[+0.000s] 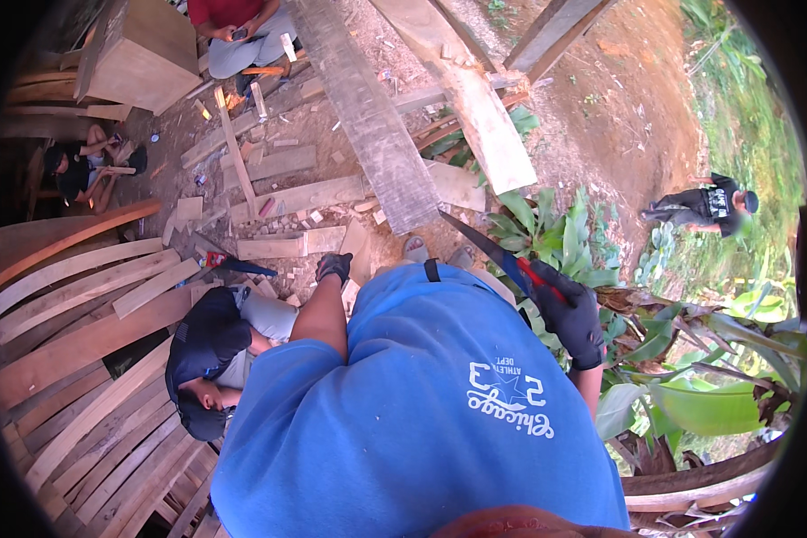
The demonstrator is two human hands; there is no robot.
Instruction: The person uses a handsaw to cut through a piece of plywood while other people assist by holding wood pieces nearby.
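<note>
My right hand point(569, 320), in a dark glove, is wrapped round the red and blue handle of a handsaw point(484, 238). The saw's narrow dark blade slants up and left, its tip at the near end of a long grey plank point(368, 117). I cannot tell whether the tip touches the wood. My left hand point(334, 267), also gloved, hangs out to the left beside a short wood offcut point(357, 249). Its fingers look slightly apart, and nothing shows in them. To the right of the grey plank lies a paler plank point(484, 125) with a rough edge.
A person in dark clothes point(211, 345) bends close at my left, by stacked boards point(90, 341). Another, in red point(233, 36), sits at the far end; one more point(90, 170) sits far left. A person point(717, 204) stands at right. Offcuts litter the ground; leafy plants point(556, 229) grow at right.
</note>
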